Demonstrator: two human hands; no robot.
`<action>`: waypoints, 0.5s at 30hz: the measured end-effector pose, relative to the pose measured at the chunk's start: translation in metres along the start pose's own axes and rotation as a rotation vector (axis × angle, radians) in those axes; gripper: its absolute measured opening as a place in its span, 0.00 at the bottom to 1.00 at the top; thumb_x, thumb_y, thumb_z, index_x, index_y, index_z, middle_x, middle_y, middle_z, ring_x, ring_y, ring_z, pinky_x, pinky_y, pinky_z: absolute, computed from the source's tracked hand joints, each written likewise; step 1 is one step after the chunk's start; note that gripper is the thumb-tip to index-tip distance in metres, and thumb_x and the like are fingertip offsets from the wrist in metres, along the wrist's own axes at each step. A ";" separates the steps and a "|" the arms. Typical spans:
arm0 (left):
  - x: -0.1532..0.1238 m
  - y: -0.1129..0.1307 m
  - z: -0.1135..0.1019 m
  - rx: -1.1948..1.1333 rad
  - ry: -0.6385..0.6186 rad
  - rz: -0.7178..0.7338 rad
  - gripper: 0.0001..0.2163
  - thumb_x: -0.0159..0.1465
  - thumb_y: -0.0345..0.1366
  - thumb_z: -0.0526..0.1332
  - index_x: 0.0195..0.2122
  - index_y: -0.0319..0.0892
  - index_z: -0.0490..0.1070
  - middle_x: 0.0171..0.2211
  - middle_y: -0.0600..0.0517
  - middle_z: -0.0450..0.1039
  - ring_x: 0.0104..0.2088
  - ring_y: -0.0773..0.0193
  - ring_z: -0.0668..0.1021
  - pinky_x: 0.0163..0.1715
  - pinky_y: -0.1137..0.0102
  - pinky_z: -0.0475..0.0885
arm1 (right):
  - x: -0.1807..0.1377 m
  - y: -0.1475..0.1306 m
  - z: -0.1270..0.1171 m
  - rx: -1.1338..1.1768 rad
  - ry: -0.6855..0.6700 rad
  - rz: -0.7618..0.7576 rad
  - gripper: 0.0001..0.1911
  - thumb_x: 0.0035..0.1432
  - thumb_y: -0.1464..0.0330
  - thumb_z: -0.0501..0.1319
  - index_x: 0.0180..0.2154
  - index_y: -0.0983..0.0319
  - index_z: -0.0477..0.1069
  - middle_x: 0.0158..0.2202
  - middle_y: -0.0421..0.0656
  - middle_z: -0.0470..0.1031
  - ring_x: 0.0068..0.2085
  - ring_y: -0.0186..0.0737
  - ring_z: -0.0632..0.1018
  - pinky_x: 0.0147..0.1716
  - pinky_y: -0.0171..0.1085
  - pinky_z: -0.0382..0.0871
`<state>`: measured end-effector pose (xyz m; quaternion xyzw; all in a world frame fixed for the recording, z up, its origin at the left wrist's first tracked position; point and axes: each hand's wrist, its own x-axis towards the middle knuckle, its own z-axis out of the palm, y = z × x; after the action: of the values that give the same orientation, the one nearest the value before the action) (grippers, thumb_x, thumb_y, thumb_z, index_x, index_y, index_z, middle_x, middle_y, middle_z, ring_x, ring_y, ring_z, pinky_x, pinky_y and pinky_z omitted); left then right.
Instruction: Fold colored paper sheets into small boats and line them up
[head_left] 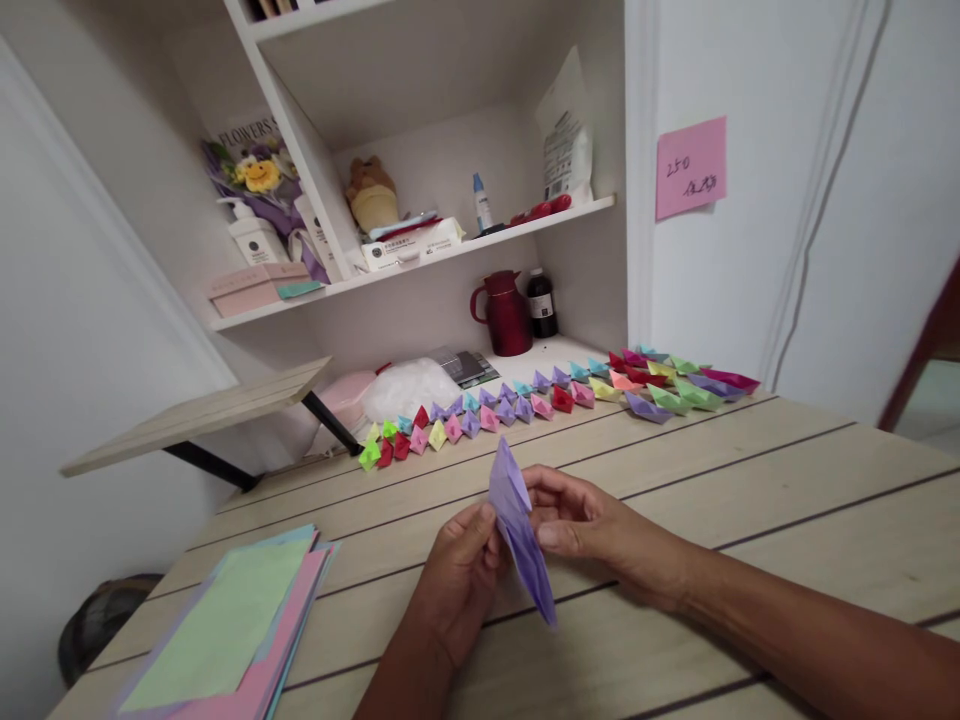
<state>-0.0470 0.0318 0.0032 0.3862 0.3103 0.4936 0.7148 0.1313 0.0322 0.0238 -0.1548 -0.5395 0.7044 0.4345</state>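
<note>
A purple folded-paper piece (pixel 516 520), long and pointed at both ends, is held tilted above the table. My left hand (pixel 463 572) pinches its left side, with the thumb on the near face and the other fingers curled. On the other side, my right hand (pixel 589 525) grips its edge between a bent thumb and fingers, whose tips are partly hidden behind the paper. Beyond both hands, rows of small coloured paper boats (pixel 470 423) stand along the back of the table.
A stack of coloured paper sheets (pixel 225 620) lies on the slatted table (pixel 787 520) at left. A raised wooden shelf (pixel 202 410) stands behind it. At the back are a plastic bag (pixel 409 390), a red jug (pixel 508 315) and a dark bottle (pixel 541 303).
</note>
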 end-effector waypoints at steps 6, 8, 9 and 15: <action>0.000 0.000 0.001 -0.031 -0.017 0.004 0.16 0.58 0.41 0.66 0.19 0.38 0.66 0.18 0.58 0.59 0.22 0.73 0.62 0.27 0.74 0.58 | -0.001 -0.002 0.002 0.025 -0.044 -0.017 0.21 0.51 0.67 0.68 0.47 0.60 0.68 0.38 0.42 0.74 0.41 0.38 0.75 0.45 0.39 0.67; -0.001 0.000 0.002 -0.031 -0.023 0.005 0.16 0.58 0.41 0.66 0.19 0.38 0.67 0.18 0.58 0.59 0.22 0.73 0.62 0.28 0.74 0.58 | -0.002 -0.002 0.002 0.031 -0.057 -0.017 0.24 0.51 0.68 0.69 0.49 0.59 0.67 0.38 0.41 0.73 0.39 0.36 0.75 0.42 0.37 0.68; -0.001 0.001 0.002 -0.029 -0.022 0.007 0.16 0.58 0.41 0.66 0.19 0.38 0.66 0.18 0.58 0.59 0.22 0.73 0.63 0.28 0.74 0.59 | -0.002 -0.002 0.002 0.029 -0.060 -0.013 0.25 0.50 0.69 0.69 0.50 0.59 0.67 0.38 0.41 0.72 0.38 0.36 0.75 0.41 0.37 0.68; -0.001 0.000 0.001 -0.008 -0.017 0.033 0.17 0.59 0.41 0.65 0.18 0.38 0.65 0.18 0.57 0.59 0.23 0.72 0.62 0.29 0.75 0.58 | -0.002 0.000 0.001 0.003 -0.045 -0.009 0.25 0.51 0.70 0.68 0.51 0.58 0.66 0.38 0.41 0.72 0.34 0.34 0.74 0.45 0.41 0.67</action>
<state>-0.0464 0.0307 0.0033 0.3927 0.2960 0.5032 0.7106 0.1319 0.0299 0.0236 -0.1356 -0.5487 0.7068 0.4254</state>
